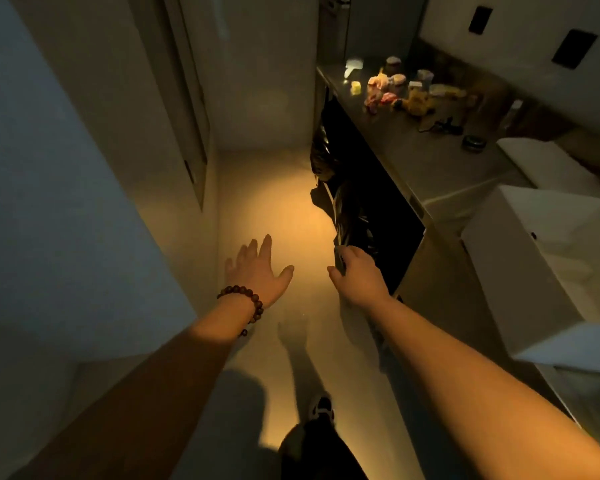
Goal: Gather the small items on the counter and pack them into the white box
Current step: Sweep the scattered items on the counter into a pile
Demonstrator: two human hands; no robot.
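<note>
Dim, warm light throughout; view down a narrow floor strip (257, 188) alongside the counter (440, 168).

Nearest: one shoe (321, 408) and dark trouser leg on the floor, well short of the counter. Both forearms stretched forward over the floor.

Left hand (257, 271): open, fingers spread, palm down, empty, well apart from the counter. Dark bead bracelet (245, 303) on that wrist.

Right hand (355, 268): fingers curled onto the edge of something dark (340, 259) at the counter's near front; whether gripped firmly or only touched could not be told. Looked like black plastic bag material (347, 202) hanging in the dark opening below the counter top.

White box (541, 258): open, standing at the near end of the counter, flaps up; interior too dim to read. A second white box-like shape (548, 164) just behind it.

Small items (399, 91): clustered at the far end of the counter, well apart from the white box; pink and yellow pieces, a few lidded jars, a dark round tin (474, 143) and a dark tangle nearer the box. Details too small to identify.
</note>
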